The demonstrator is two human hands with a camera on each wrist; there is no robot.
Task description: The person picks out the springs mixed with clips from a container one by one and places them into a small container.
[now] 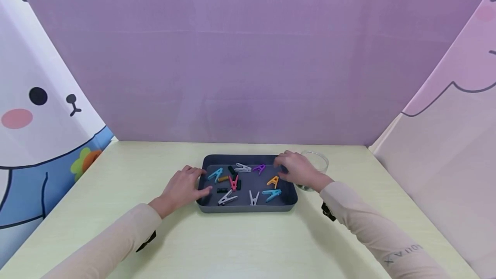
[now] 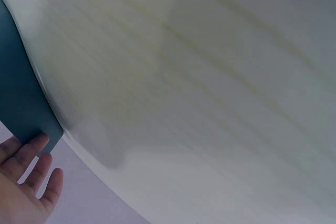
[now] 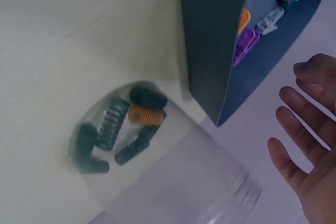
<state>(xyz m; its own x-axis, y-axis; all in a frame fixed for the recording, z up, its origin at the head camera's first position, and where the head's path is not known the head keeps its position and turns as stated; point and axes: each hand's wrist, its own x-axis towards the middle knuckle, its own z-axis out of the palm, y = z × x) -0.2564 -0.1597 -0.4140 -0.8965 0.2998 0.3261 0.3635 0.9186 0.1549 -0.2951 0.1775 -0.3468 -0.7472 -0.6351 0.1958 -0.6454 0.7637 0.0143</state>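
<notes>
A dark blue-grey tray (image 1: pixel 248 209) sits mid-table and holds several plastic clothes pegs, among them a pink one (image 1: pixel 234 181), an orange one (image 1: pixel 273 181) and a purple one (image 1: pixel 259 168). Loose springs, such as a black one (image 1: pixel 222 190), lie among them. My left hand (image 1: pixel 199 180) rests at the tray's left rim with straight fingers (image 2: pixel 31 150), one tip touching the tray wall (image 2: pixel 21 103). At the tray's far right corner my right hand (image 1: pixel 282 165) hovers with spread fingers (image 3: pixel 302 150), holding nothing. Just behind it stands a clear glass jar (image 1: pixel 318 161).
The jar (image 3: pixel 173 182) holds several dark springs (image 3: pixel 113 124) and one orange spring (image 3: pixel 146 115), right beside the tray's wall (image 3: pixel 210 40). The pale wooden table (image 1: pixel 248 244) is boxed in by a purple backdrop and cartoon-printed side panels.
</notes>
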